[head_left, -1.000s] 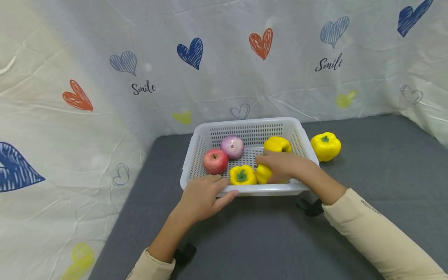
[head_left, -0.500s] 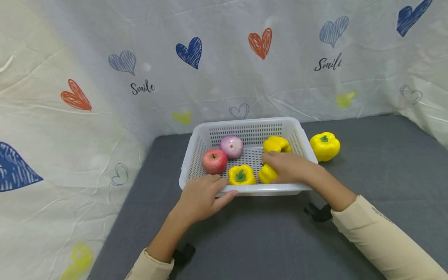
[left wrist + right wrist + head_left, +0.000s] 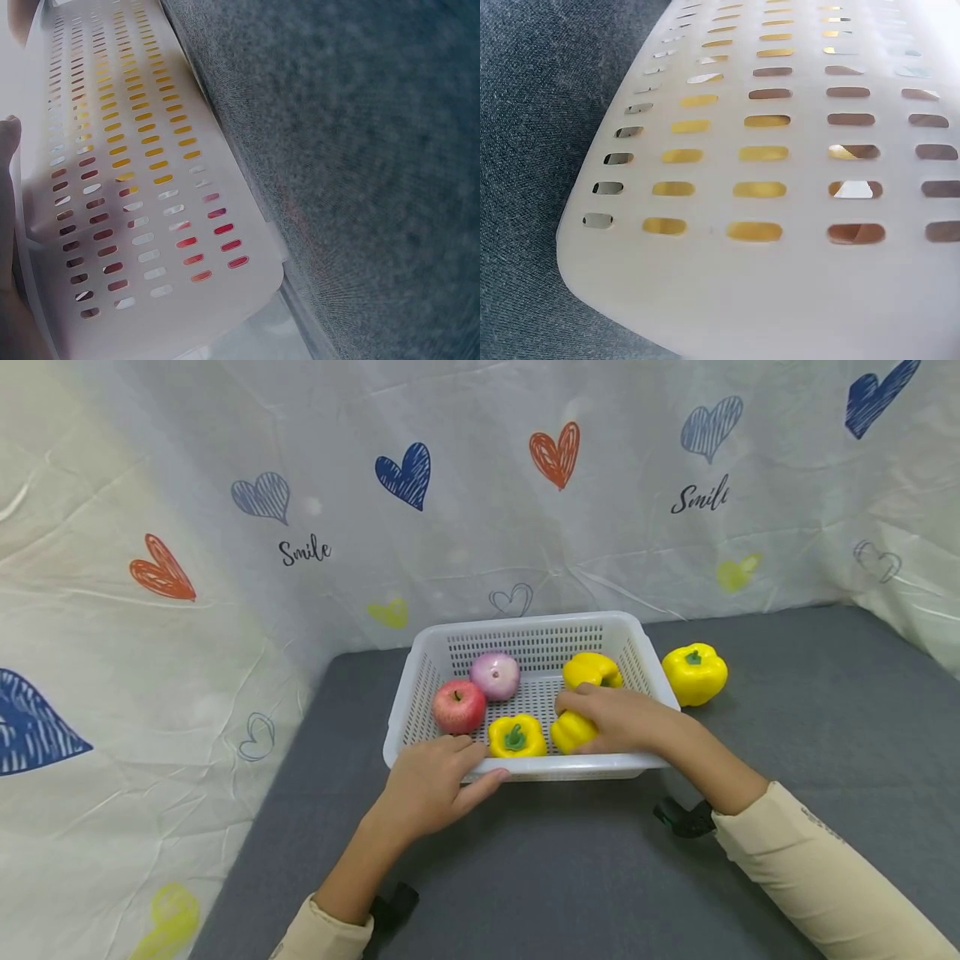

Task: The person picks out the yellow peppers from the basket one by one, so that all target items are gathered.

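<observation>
In the head view my left hand (image 3: 433, 787) grips the front rim of a white perforated plastic basket (image 3: 577, 767), fingers over the edge and thumb outside. Inside the basket, at its front right, my right hand (image 3: 622, 720) holds a yellow bell pepper (image 3: 572, 732), partly covered by the fingers. Beside it at the front lies another yellow bell pepper (image 3: 517, 737) with a green stem. A third yellow pepper (image 3: 592, 669) sits behind the right hand. A red apple (image 3: 459, 707) and a purple onion (image 3: 495, 676) lie on the left side.
One more yellow bell pepper (image 3: 694, 674) stands on the grey cloth-covered table (image 3: 540, 868), just right of the basket. A white sheet (image 3: 465, 502) with printed hearts hangs behind. Both wrist views mostly show the basket's slotted wall (image 3: 135, 210).
The right hand has shifted slightly right with its bell pepper, which now sits a little apart from the front pepper. My left hand stays on the rim.
</observation>
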A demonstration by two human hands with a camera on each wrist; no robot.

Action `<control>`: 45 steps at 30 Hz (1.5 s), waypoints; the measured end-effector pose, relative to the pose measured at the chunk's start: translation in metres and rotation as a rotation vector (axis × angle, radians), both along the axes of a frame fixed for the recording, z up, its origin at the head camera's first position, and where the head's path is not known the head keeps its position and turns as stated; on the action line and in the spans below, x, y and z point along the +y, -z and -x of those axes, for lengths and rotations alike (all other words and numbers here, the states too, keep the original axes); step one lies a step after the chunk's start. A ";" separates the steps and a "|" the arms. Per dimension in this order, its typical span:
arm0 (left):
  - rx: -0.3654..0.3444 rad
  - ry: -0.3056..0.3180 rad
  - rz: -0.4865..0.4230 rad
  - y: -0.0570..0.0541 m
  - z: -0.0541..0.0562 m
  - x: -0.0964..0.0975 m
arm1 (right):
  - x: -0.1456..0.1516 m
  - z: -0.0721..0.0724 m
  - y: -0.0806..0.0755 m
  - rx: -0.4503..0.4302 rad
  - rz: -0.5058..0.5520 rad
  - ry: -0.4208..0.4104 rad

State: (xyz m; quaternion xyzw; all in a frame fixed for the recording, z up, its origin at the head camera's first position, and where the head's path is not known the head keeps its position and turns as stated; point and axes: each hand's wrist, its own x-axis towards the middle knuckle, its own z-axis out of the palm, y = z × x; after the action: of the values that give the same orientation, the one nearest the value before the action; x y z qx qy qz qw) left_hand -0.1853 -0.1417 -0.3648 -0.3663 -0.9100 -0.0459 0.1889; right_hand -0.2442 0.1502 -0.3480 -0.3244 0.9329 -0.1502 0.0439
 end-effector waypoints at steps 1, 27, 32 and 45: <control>0.002 0.001 -0.001 0.000 0.000 0.000 | 0.000 0.000 0.000 0.003 -0.001 0.001; -0.008 0.001 -0.004 0.001 0.000 0.000 | 0.008 -0.010 -0.007 0.091 0.203 0.049; 0.001 0.004 -0.007 0.000 0.000 0.000 | 0.008 -0.014 -0.010 0.115 0.230 0.042; 0.002 0.007 -0.013 0.000 0.000 0.000 | 0.014 -0.024 -0.013 0.095 0.261 0.077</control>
State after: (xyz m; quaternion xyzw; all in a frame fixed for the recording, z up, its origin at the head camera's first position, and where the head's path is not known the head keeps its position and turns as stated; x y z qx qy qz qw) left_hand -0.1851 -0.1420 -0.3651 -0.3682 -0.9082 -0.0520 0.1923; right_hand -0.2201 0.1637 -0.3346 -0.2982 0.9181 -0.2565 -0.0485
